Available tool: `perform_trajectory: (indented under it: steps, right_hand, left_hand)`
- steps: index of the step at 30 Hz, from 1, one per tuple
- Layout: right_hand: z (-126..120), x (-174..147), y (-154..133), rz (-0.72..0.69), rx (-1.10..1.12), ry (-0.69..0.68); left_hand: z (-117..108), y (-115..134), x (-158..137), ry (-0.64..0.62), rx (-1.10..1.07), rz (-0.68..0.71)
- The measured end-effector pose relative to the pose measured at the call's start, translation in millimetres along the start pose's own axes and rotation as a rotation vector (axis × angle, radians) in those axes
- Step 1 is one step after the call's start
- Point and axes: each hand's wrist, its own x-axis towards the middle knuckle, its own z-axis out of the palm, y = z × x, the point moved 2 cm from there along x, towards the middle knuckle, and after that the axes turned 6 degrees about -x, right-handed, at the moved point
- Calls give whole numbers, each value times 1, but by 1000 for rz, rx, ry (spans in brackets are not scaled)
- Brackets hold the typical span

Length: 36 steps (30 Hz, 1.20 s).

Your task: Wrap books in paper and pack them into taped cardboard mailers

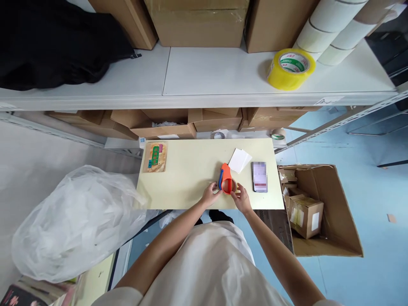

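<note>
An orange tape dispenser (225, 171) with a blue part along its left side lies near the front edge of a pale yellow table. A roll of tape (234, 185) sits at its right side. My left hand (210, 195) has its fingers closed at the dispenser's lower left edge. On the other side, my right hand (241, 199) grips the roll side of the dispenser between thumb and fingers. Just beyond it are white cards (238, 160), partly overlapping. A phone (259, 177) with a lit, blurred screen lies to the right.
A packet with a green label (155, 156) lies at the table's left. Behind rises a shelf (204, 76) bearing cartons, a yellow tape roll (290, 69) and white rolls. An open carton (338, 212) stands right; a translucent plastic bag (76, 221) bulges at left.
</note>
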Motion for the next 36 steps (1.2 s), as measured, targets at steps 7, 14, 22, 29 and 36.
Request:
perform_trajectory:
  steps: [7,14,22,29,36]
  right_hand:
    - [-2,-16,3,-172,-195,185]
    - [5,-13,-59,-548,-451,141]
    - [112,-23,-150,-862,-502,-315]
    - [239,-57,-242,-1095,-674,-943]
    - [349,-73,-337,-641,-271,-948]
  left_hand:
    - [-35,-17,-24,113,-56,-39]
    - [-113,-22,-85,264,39,-2]
    - [-202,-41,-216,487,268,17]
    - [-303,-54,-266,670,438,87]
    - [-431,-30,-227,619,733,243]
